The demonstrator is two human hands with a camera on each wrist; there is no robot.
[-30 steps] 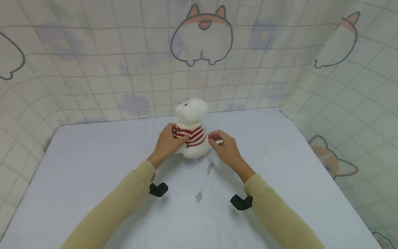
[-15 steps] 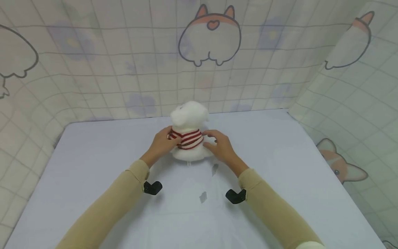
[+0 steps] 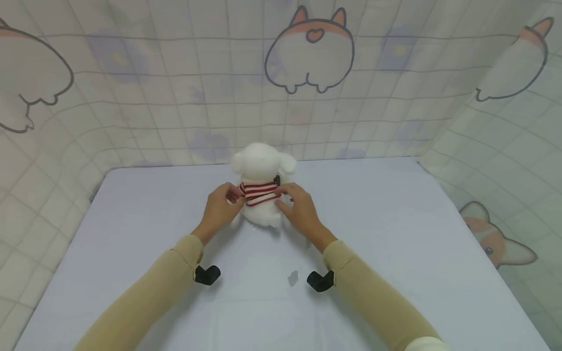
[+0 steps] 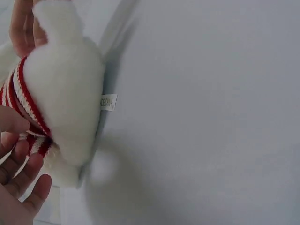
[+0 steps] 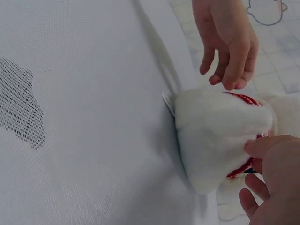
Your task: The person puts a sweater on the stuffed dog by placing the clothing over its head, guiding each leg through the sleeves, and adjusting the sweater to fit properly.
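A white plush dog (image 3: 262,214) with drooping ears sits upright on the table, the back of its head toward me. It wears a red-and-white striped knit sweater (image 3: 260,191). At the left side, my left hand (image 3: 221,207) pinches the sweater near its lower edge, thumb over the red hem in the left wrist view. Opposite it, my right hand (image 3: 303,212) holds the sweater's right edge, its thumb (image 5: 257,147) on the toy's side and the index finger partly hidden. Near the toy's neck shows a small dark piece (image 3: 277,179). A white tag (image 4: 108,102) sticks out at the base.
The table (image 3: 153,209) has a pale covering with a grey patch (image 3: 292,278) in front of the toy. A fabric curtain (image 3: 210,97) with corgi prints stands close behind it and along both sides. Each sleeve cuff carries a black wrist mount (image 3: 207,275).
The plush dog has turned from facing left to facing the curtain, its back now toward me. Both hands shifted with it, the right hand closing in on the sweater. The head view has panned left.
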